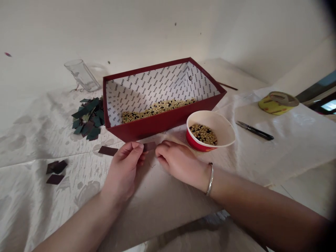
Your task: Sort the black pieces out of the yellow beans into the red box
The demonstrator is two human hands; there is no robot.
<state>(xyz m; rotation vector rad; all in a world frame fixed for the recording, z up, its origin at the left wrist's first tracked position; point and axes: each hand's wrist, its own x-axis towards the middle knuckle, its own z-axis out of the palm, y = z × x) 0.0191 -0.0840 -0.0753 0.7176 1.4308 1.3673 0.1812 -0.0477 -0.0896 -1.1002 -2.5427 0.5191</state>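
Observation:
My left hand (pixel 126 168) pinches a dark brown strip (pixel 149 146) between thumb and fingers, in front of the red box. Close to the strip's right end is my right hand (pixel 174 159), fingers curled closed and a bangle on the wrist; whatever it grips is hidden. Another dark strip (pixel 108 151) lies on the cloth, partly behind my left hand. The red box (pixel 147 126) holds pale and black beads (pixel 157 107). More such beads lie in the red and white tub (pixel 195 141) beside my right hand.
A pile of dark green pieces (pixel 89 117) lies left of the box, with a glass (pixel 82 77) behind. Several dark pieces (pixel 55 179) rest at the left. On the right are a black-handled cutter (pixel 256 131) and a yellow tape roll (pixel 275 104). A thin stick (pixel 228 85) lies behind the box.

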